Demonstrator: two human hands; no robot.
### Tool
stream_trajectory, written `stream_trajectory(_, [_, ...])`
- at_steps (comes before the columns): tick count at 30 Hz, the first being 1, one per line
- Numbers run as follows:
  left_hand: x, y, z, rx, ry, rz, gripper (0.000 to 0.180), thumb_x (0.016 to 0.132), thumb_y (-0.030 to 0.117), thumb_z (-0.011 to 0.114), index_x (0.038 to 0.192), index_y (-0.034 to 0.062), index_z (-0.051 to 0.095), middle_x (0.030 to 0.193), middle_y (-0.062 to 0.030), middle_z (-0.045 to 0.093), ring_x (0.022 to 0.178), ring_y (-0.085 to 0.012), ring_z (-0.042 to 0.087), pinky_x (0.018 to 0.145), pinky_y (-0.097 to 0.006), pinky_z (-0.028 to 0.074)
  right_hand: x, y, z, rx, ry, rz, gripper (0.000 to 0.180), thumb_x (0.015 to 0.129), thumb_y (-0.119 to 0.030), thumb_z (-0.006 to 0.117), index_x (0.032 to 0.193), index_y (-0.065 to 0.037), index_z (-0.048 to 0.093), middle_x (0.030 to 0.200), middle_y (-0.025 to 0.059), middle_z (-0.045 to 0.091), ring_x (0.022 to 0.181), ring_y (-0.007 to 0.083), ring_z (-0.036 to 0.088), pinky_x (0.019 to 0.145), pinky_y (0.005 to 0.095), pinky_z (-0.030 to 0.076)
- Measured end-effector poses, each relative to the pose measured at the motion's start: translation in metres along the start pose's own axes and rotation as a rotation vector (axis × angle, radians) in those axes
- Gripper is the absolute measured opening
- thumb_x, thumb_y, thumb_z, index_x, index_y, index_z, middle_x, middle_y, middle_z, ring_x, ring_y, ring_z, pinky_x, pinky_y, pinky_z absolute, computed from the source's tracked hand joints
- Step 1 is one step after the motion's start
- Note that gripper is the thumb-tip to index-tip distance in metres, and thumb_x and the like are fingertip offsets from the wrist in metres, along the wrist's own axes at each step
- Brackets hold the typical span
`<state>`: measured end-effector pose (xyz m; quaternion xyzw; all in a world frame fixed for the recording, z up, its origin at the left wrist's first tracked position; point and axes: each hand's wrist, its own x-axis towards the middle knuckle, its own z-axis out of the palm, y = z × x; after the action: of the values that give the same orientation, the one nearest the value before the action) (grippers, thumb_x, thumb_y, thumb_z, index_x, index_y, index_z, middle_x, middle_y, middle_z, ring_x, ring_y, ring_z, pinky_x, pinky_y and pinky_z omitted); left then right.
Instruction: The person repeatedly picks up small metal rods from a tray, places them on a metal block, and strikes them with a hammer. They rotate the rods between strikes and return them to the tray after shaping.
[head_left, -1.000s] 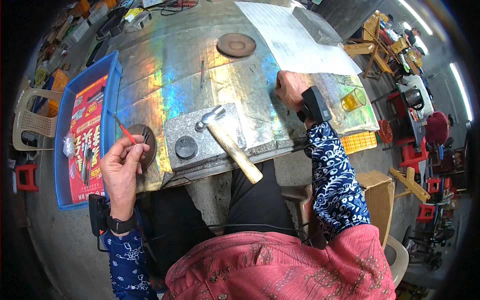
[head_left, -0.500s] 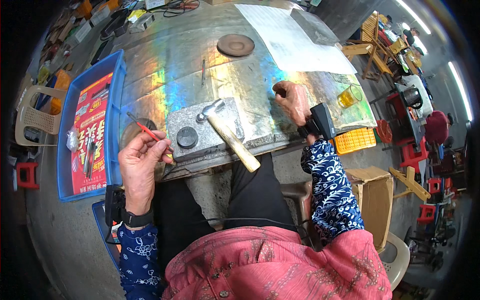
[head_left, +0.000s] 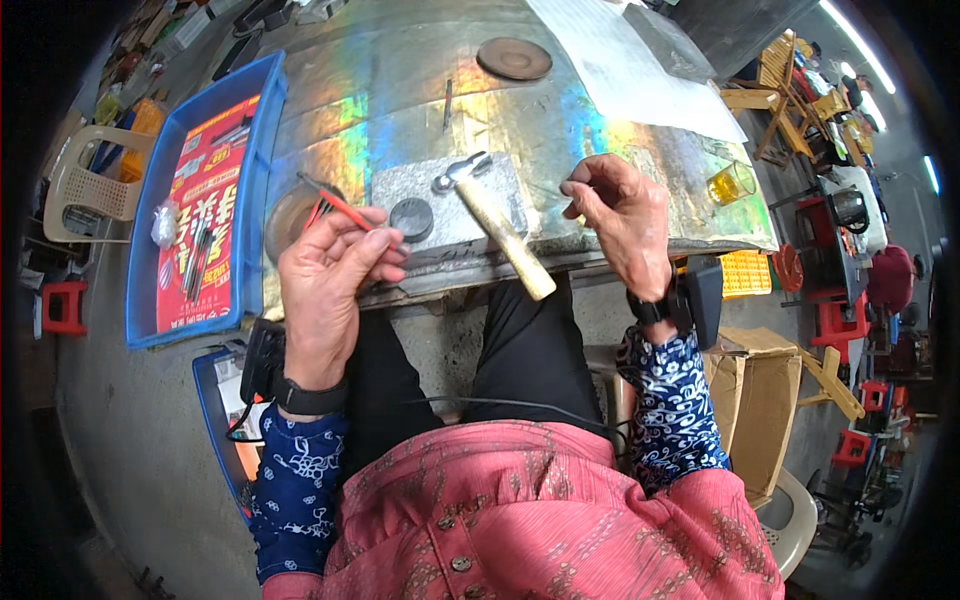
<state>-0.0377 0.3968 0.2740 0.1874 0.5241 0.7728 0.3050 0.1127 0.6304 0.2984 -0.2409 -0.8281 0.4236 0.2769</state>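
Left hand pinches a thin red-handled tool mid-frame, right hand fingers pinched on something unseen, so honestly the wooden-handled hammer overhanging the edge could get knocked off.

hammer on slab, tray left

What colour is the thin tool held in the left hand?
Red, with a dark tip; the thin tool in the left hand shows best in the head view.
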Motion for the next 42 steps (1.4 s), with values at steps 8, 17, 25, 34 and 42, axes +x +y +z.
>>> stream_trajectory(8, [-0.014,-0.005,0.015,-0.284,-0.063,-0.078,0.018,0.093,0.004,0.06,0.109,-0.0032,0.058,0.096,-0.0164,0.067,0.081,-0.0202,0.069,0.065,-0.028,0.059,-0.058,-0.056,0.043,0.6,-0.217,0.043,0.011,0.087,0.005,0.061,0.098,0.007,0.064,0.088,0.0088,0.067,0.066,0.0114,0.065,0.059,0.0207,0.052])
stream_trajectory(17, [-0.027,-0.006,0.016,-0.418,-0.099,-0.119,0.019,0.094,0.008,0.06,0.111,-0.0009,0.058,0.097,-0.0148,0.067,0.084,-0.0207,0.069,0.068,-0.031,0.059,-0.07,-0.056,0.067,0.529,-0.169,0.007,0.007,0.088,0.002,0.064,0.094,0.006,0.064,0.084,0.0036,0.061,0.062,0.0057,0.058,0.053,0.0178,0.046])
stream_trajectory(25, [-0.03,-0.007,0.014,-0.471,-0.112,-0.146,0.018,0.094,0.009,0.06,0.11,0.0008,0.058,0.098,-0.0146,0.067,0.084,-0.0212,0.069,0.068,-0.032,0.059,-0.076,-0.053,0.071,0.406,-0.137,-0.025,0.007,0.09,0.0,0.063,0.094,0.006,0.063,0.084,0.0038,0.061,0.061,0.006,0.056,0.052,0.0189,0.044])
stream_trajectory(34, [-0.033,-0.008,0.021,-0.402,-0.055,-0.045,0.017,0.093,0.006,0.061,0.108,-0.0019,0.059,0.096,-0.0145,0.068,0.08,-0.0191,0.069,0.069,-0.03,0.059,-0.081,-0.06,0.087,0.442,0.021,-0.029,0.007,0.083,-0.001,0.066,0.081,0.001,0.06,0.067,0.005,0.057,0.051,0.0106,0.051,0.051,0.0256,0.041])
stream_trajectory(42, [-0.032,-0.016,0.021,-0.366,0.009,-0.01,0.016,0.092,0.006,0.062,0.106,-0.0019,0.059,0.094,-0.0138,0.068,0.077,-0.0173,0.068,0.069,-0.028,0.059,-0.075,-0.059,0.091,0.176,0.065,-0.216,0.009,0.08,0.002,0.067,0.084,0.0,0.059,0.071,0.0098,0.058,0.058,0.0197,0.057,0.053,0.03,0.043])
